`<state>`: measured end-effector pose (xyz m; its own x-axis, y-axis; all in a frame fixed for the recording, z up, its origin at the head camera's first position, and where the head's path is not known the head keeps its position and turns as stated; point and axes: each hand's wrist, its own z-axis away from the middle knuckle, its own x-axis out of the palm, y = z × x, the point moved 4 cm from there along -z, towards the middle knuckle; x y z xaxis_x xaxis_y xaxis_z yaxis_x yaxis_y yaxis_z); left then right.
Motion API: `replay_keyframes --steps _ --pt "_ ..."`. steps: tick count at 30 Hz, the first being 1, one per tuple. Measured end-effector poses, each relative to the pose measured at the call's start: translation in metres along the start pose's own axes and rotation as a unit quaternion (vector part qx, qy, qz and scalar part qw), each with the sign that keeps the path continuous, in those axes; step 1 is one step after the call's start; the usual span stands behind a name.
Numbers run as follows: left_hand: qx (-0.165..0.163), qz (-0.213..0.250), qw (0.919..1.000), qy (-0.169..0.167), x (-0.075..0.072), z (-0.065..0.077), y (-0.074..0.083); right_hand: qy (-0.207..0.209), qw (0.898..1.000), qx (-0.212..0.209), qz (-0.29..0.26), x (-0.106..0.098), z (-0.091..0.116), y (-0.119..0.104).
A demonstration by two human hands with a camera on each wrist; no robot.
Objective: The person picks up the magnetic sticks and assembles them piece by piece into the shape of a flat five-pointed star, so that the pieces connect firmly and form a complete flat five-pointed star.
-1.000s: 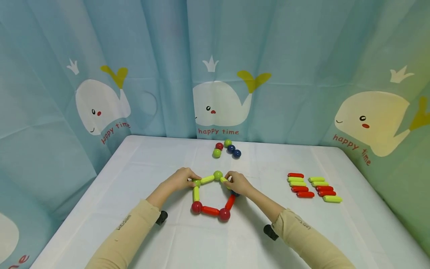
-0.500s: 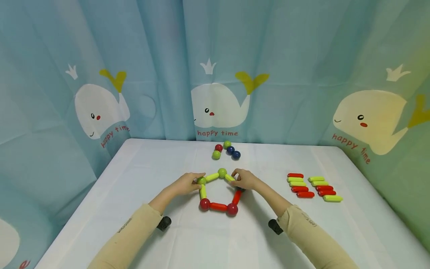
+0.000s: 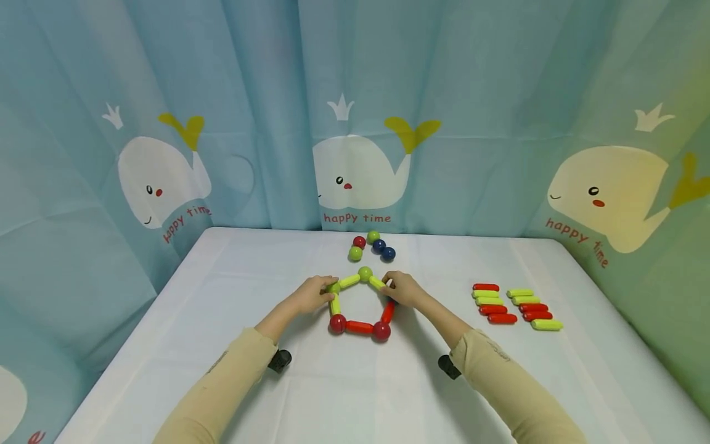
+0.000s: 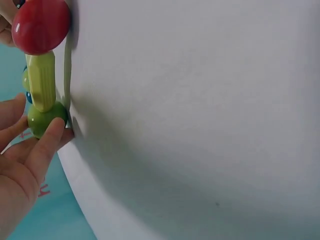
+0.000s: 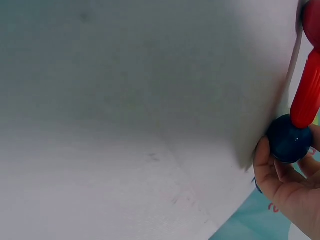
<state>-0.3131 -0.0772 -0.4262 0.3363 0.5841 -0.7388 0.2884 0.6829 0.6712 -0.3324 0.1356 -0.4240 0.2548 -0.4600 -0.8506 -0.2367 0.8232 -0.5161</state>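
Observation:
A five-sided ring of coloured rods and balls stands mid-table. Its far corner is a green ball (image 3: 365,274); two red balls (image 3: 338,324) form the near corners, joined by a red rod (image 3: 359,327). My left hand (image 3: 312,295) grips the green ball (image 4: 46,119) at the left corner, from which a yellow-green rod (image 4: 42,82) leads to a red ball. At the right corner my right hand (image 3: 407,288) holds a dark blue ball (image 5: 289,139), mostly hidden in the head view. A red rod (image 5: 307,92) joins that ball to the other near red ball (image 3: 381,331).
Behind the ring lies a cluster of loose balls, among them a red ball (image 3: 359,242) and a blue ball (image 3: 388,254). On the right of the white table (image 3: 244,265), red rods (image 3: 501,319) and yellow-green rods (image 3: 546,324) lie in two columns. A whale-print curtain (image 3: 266,154) hangs behind.
The ring, held by both hands, has shifted right and then away toward the back of the table. The loose balls and rods keep their places.

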Motion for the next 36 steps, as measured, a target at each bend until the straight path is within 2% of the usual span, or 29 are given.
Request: replay_keyframes --steps 5,10,14,17,21,22,23,26,29,30,34,36 --pt "-0.017 0.002 0.9997 0.019 -0.002 -0.006 -0.003 0.005 1.0 -0.005 0.009 -0.002 -0.007 -0.001" --pt "-0.026 0.006 0.9994 0.024 0.001 -0.007 -0.004 0.003 1.0 0.002 0.026 -0.003 -0.009 -0.001" --pt "-0.026 0.0 0.9994 0.025 0.001 -0.007 -0.003 -0.012 0.999 0.006 0.036 -0.003 -0.008 -0.005" --pt "-0.026 -0.005 0.9994 0.024 0.0 -0.007 -0.002 -0.031 0.999 0.025 0.023 -0.003 -0.007 -0.004" --pt "-0.026 -0.001 0.9993 0.025 0.0 -0.006 -0.001 -0.046 0.998 0.037 0.009 0.002 -0.018 0.009" --pt "-0.025 -0.003 0.9993 0.026 0.0 -0.006 -0.001 -0.047 0.998 0.035 0.008 0.004 -0.022 0.014" --pt "-0.025 -0.003 0.9994 0.025 0.0 -0.006 -0.001 -0.038 0.999 0.012 0.004 0.01 -0.031 0.026" --pt "-0.027 -0.004 0.9994 0.022 0.0 -0.007 0.0 -0.039 0.999 0.011 0.009 0.013 -0.037 0.034" --pt "-0.036 -0.005 0.9992 0.017 -0.001 -0.007 0.0 -0.039 0.999 0.03 -0.001 0.011 -0.031 0.028" --pt "-0.039 -0.004 0.9991 0.017 -0.001 -0.007 0.0 -0.046 0.997 0.054 0.002 0.005 -0.022 0.016" --pt "-0.037 -0.009 0.9992 0.012 -0.004 -0.005 0.001 -0.037 0.998 0.053 0.001 -0.001 -0.009 0.004" --pt "-0.029 -0.014 0.9995 0.007 -0.004 -0.004 0.002 -0.036 0.998 0.049 -0.018 -0.002 -0.004 0.002"
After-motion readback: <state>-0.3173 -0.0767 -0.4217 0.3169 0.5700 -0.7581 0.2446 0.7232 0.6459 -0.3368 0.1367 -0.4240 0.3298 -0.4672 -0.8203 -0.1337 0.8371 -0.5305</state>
